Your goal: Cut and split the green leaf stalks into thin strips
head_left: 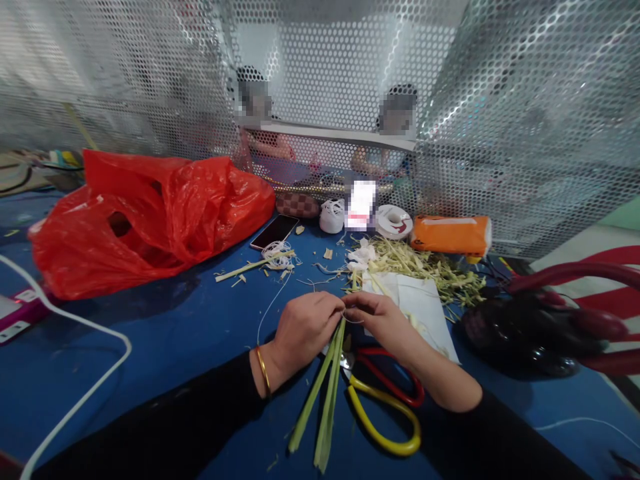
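Note:
My left hand (309, 325), with a gold bangle at the wrist, is closed on the upper end of several pale green plant strips (327, 400). The strips fan down toward the front of the table. Close against it, my right hand (385, 321) pinches a thin white thread (354, 319) at the top of the bundle. That thread loops between the fingers of both hands. Under and beside the strips lies a pair of scissors (385, 407) with one yellow and one red handle. Fingers partly hide where the thread meets the strips.
A red plastic bag (150, 220) fills the back left, with a dark phone (275, 232) beside it. Plant scraps (425, 267) and white paper (430, 307) lie right of centre, near an orange packet (450, 235). A black glossy object (525, 340) stands right. Two people sit behind a perforated screen (325, 67).

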Tool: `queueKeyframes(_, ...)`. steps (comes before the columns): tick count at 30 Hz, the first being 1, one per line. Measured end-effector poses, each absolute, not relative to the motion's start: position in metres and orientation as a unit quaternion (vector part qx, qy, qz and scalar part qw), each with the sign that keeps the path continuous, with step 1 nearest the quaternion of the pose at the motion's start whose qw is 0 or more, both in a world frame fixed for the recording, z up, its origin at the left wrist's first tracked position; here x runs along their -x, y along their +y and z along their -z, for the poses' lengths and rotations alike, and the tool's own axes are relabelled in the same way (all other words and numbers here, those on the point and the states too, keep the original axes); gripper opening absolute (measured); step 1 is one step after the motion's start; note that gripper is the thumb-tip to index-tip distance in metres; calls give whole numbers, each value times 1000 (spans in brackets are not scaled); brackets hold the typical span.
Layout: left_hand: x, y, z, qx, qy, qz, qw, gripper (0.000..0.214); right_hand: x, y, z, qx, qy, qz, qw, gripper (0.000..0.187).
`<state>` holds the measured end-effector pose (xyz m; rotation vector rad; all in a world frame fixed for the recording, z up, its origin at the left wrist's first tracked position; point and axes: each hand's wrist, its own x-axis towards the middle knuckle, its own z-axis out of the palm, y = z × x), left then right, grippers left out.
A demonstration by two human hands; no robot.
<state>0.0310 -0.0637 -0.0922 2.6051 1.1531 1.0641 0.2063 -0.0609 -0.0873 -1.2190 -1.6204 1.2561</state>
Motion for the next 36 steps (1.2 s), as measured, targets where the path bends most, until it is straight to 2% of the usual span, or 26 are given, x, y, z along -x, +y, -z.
queueKeyframes(4, -32, -64, 92, -844, 392, -362, 61, 12, -209, -58, 88, 484, -662, -423, 385, 10)
queueKeyframes(17, -34, -68, 85, -804, 441, -375, 134, 11, -209, -62, 82, 472, -697, -343, 417, 10)
queueKeyframes(24, -34, -65, 84, -781, 457, -385, 182, 12, -214, -63, 79, 421, -782, -254, 383, 15)
queueKeyframes(31, -32, -63, 82, -732, 540, -358, 209, 12, -224, -59, 73, 414, -809, -222, 355, 18)
queueKeyframes(36, -30, -58, 80, -719, 583, -317, 205, 11, -223, -62, 67, 397, -806, -265, 350, 18)
